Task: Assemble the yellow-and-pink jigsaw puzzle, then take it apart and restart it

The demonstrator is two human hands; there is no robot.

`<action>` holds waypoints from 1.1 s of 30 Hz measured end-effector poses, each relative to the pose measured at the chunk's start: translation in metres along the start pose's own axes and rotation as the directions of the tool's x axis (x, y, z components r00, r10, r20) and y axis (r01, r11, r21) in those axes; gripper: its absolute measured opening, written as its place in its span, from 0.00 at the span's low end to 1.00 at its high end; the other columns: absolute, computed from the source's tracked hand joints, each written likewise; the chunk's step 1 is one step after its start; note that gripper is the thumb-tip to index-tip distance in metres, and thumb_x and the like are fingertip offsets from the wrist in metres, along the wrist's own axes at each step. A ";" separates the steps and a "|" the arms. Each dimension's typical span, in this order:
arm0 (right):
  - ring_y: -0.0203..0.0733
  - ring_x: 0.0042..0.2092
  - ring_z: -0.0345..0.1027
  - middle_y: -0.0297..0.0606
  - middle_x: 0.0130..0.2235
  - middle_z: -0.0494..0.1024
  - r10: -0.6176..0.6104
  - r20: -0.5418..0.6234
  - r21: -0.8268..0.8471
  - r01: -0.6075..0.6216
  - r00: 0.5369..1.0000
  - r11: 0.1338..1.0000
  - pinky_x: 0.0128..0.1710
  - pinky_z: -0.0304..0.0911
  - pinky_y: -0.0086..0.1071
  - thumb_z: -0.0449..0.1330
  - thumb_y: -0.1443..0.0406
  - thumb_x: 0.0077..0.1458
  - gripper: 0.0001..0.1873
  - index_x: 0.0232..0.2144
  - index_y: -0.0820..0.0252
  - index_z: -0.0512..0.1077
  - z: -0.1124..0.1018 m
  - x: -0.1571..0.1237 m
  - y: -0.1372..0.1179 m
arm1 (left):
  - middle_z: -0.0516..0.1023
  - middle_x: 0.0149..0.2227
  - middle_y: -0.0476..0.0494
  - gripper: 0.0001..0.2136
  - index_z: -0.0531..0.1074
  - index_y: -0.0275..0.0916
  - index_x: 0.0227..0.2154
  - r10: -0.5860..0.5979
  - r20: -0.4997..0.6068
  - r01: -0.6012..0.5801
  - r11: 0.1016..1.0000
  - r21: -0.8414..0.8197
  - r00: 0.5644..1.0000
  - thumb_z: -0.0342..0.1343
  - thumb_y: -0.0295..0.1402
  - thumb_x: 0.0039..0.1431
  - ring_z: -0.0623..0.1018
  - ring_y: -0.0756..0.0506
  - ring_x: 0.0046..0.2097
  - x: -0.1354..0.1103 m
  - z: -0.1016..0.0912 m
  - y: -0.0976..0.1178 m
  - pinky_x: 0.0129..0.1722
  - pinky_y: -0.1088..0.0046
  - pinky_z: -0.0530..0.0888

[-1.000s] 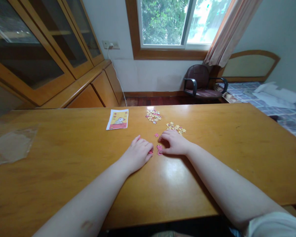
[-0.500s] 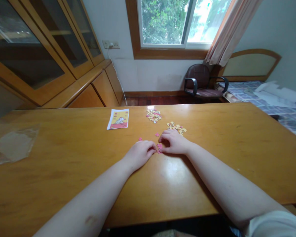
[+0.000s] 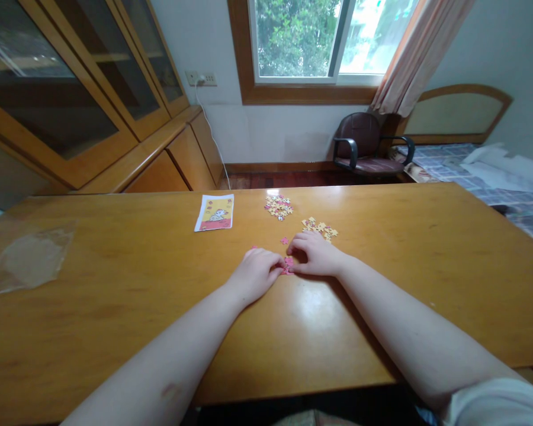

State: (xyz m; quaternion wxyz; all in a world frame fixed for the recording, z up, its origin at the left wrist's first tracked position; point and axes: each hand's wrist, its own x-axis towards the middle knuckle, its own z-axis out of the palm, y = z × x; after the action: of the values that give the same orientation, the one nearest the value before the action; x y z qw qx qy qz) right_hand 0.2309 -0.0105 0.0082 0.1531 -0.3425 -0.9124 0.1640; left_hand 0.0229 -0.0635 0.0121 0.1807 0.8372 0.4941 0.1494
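Between my hands, a small cluster of joined pink jigsaw puzzle pieces (image 3: 288, 264) lies flat on the table. My left hand (image 3: 258, 272) pinches a pink puzzle piece at the cluster's left edge; the fingertips mostly cover it. On the other side, my right hand (image 3: 316, 255) is curled, with its thumb against the cluster's right edge and its forefinger arched above. A loose pink piece (image 3: 285, 241) lies just beyond. Another pink piece (image 3: 254, 247) is partly hidden behind my left hand. Yellowish pieces (image 3: 320, 227) are spread past my right hand's knuckles.
A heap of mixed puzzle pieces (image 3: 279, 206) sits near the table's far edge. Left of it lies a picture card (image 3: 215, 213) with a white animal on yellow and pink. A clear plastic bag (image 3: 31, 257) rests at the table's left. An armchair (image 3: 362, 142) stands beyond.
My left fingertips have moved slightly right, bringing the piece up against the pink cluster. My right hand stays in place beside it. The view has shifted a little.
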 end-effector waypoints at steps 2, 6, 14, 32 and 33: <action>0.44 0.42 0.66 0.38 0.37 0.75 -0.005 -0.003 0.000 0.005 1.000 1.000 0.45 0.56 0.38 0.66 0.54 0.48 0.16 0.35 0.58 0.74 0.000 0.000 0.000 | 0.81 0.36 0.48 0.05 0.76 0.43 0.35 -0.004 0.003 0.004 1.000 0.007 1.000 0.56 0.33 0.60 0.76 0.44 0.41 0.000 0.001 -0.001 0.46 0.64 0.67; 0.45 0.42 0.66 0.38 0.37 0.75 -0.008 -0.007 0.000 0.008 1.000 1.000 0.46 0.56 0.38 0.66 0.54 0.48 0.16 0.35 0.58 0.73 0.001 0.000 0.000 | 0.81 0.37 0.48 0.05 0.77 0.44 0.35 0.007 -0.002 -0.007 1.000 0.008 1.000 0.56 0.35 0.60 0.76 0.44 0.42 0.000 0.002 -0.003 0.47 0.64 0.67; 0.45 0.42 0.65 0.39 0.37 0.74 0.001 0.002 0.001 -0.001 1.000 1.000 0.46 0.56 0.38 0.66 0.54 0.48 0.16 0.35 0.58 0.73 0.000 -0.001 -0.001 | 0.79 0.38 0.47 0.06 0.76 0.43 0.35 0.044 -0.033 -0.042 0.998 0.043 0.998 0.55 0.36 0.60 0.75 0.44 0.42 -0.005 -0.002 -0.001 0.49 0.61 0.66; 0.45 0.42 0.65 0.39 0.37 0.74 -0.006 0.018 0.006 0.006 1.000 1.000 0.46 0.56 0.39 0.66 0.55 0.49 0.15 0.36 0.58 0.73 -0.002 -0.001 -0.001 | 0.77 0.38 0.47 0.06 0.75 0.42 0.34 0.039 -0.021 -0.038 0.997 0.065 0.999 0.56 0.37 0.59 0.74 0.43 0.44 -0.006 -0.003 -0.001 0.54 0.58 0.65; 0.45 0.42 0.65 0.39 0.37 0.75 -0.009 0.018 0.007 0.009 1.000 1.000 0.46 0.56 0.39 0.65 0.54 0.49 0.16 0.36 0.58 0.73 -0.002 -0.001 -0.001 | 0.77 0.38 0.47 0.06 0.75 0.43 0.34 0.042 -0.022 -0.041 0.997 0.064 0.999 0.56 0.37 0.59 0.74 0.43 0.44 -0.006 -0.003 0.000 0.53 0.59 0.66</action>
State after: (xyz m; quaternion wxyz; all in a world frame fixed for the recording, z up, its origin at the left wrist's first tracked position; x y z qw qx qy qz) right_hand 0.2318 -0.0115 0.0099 0.1467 -0.3363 -0.9147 0.1694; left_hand 0.0184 -0.0682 0.0142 0.1452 0.8508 0.4832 0.1472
